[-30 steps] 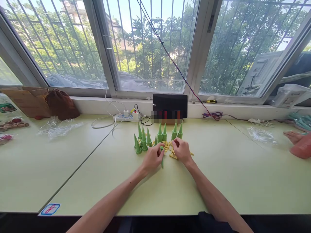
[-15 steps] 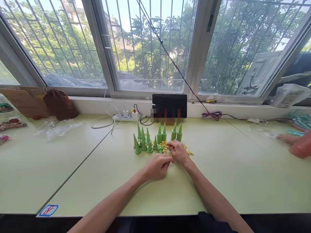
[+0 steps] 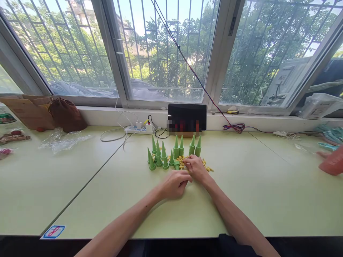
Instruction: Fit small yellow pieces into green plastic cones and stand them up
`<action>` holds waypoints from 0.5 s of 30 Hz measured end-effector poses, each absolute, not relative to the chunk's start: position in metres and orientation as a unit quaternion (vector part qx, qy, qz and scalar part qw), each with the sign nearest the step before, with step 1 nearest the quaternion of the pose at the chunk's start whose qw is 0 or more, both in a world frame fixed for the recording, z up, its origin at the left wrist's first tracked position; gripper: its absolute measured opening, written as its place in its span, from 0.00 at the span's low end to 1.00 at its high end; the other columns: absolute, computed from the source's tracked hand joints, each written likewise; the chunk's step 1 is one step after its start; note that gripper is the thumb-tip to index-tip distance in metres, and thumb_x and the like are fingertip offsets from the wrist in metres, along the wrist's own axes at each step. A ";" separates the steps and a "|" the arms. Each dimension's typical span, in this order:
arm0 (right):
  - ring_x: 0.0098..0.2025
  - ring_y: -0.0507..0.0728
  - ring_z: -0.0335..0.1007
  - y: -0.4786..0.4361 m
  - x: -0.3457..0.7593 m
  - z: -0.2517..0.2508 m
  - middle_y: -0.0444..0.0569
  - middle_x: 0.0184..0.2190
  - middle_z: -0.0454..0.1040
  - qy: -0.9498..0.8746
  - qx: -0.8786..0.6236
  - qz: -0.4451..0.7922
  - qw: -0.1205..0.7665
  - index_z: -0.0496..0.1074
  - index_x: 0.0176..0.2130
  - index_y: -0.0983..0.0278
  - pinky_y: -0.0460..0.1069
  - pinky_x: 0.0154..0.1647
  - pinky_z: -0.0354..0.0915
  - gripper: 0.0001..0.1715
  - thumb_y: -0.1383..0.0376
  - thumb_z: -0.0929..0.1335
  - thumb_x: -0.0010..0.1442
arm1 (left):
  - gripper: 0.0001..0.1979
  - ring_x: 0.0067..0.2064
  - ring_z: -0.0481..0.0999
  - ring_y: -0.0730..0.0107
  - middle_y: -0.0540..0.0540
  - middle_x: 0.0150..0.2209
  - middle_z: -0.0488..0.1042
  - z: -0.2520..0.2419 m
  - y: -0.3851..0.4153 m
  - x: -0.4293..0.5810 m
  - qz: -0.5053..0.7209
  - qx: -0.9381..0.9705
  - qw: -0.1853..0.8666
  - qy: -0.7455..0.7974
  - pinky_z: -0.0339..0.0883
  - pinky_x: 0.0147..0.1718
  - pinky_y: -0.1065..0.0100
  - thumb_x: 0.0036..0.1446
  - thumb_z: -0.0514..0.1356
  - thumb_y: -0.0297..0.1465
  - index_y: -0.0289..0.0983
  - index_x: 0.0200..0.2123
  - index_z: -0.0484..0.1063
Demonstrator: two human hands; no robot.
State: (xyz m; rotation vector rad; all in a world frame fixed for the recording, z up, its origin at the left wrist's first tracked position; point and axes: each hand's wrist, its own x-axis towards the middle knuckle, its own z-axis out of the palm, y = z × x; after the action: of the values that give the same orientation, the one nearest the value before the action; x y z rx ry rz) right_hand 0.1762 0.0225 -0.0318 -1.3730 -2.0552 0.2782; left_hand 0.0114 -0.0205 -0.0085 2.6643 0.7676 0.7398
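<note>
Green plastic spikes point(image 3: 152, 165) stood beside and behind a scatter of small yellow pegs point(image 3: 181, 159) on my worktop point(image 3: 107, 200).
My right hand point(image 3: 197, 169) was half curled over the pegs, fingertips down among them; I couldn't tell whether it pinched one. My left hand point(image 3: 174, 184) was curled inward just nearer me, and I couldn't see whether it held anything. Most spikes clustered to the left; two pairs stood at the back, before a black screen point(image 3: 187, 115).

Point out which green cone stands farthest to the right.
The upright green cone just beyond the right hand, close on the right of its neighbour cone; that one and all the other green cones sit farther left.
</note>
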 end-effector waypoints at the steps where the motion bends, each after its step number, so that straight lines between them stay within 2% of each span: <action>1: 0.44 0.56 0.67 0.022 0.176 -0.032 0.49 0.38 0.74 -0.784 -0.521 0.104 0.321 0.80 0.40 0.60 0.51 0.46 0.54 0.15 0.72 0.64 0.63 | 0.15 0.28 0.68 0.70 0.46 0.27 0.73 -0.008 -0.021 0.011 0.257 0.919 0.136 0.265 0.57 0.28 0.69 0.51 0.51 0.20 0.39 0.31 0.76; 8: 0.43 0.55 0.66 0.019 0.175 -0.028 0.49 0.37 0.73 -0.784 -0.523 0.102 0.318 0.79 0.36 0.61 0.50 0.45 0.53 0.13 0.71 0.65 0.63 | 0.13 0.26 0.67 0.71 0.47 0.27 0.72 -0.006 -0.022 0.012 0.258 0.922 0.130 0.259 0.56 0.26 0.70 0.49 0.52 0.21 0.39 0.31 0.75; 15: 0.43 0.56 0.67 0.021 0.176 -0.030 0.49 0.38 0.73 -0.794 -0.512 0.111 0.306 0.79 0.39 0.60 0.51 0.46 0.53 0.14 0.73 0.66 0.61 | 0.12 0.26 0.66 0.72 0.47 0.26 0.71 -0.004 -0.025 0.014 0.264 0.916 0.131 0.272 0.57 0.26 0.70 0.50 0.52 0.22 0.39 0.29 0.75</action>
State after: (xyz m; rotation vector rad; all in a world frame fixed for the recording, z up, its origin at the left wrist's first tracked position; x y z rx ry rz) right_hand 0.1760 0.0213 -0.0298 -1.3560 -2.1021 0.2929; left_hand 0.0136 -0.0251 -0.0045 2.6595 0.7898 0.7659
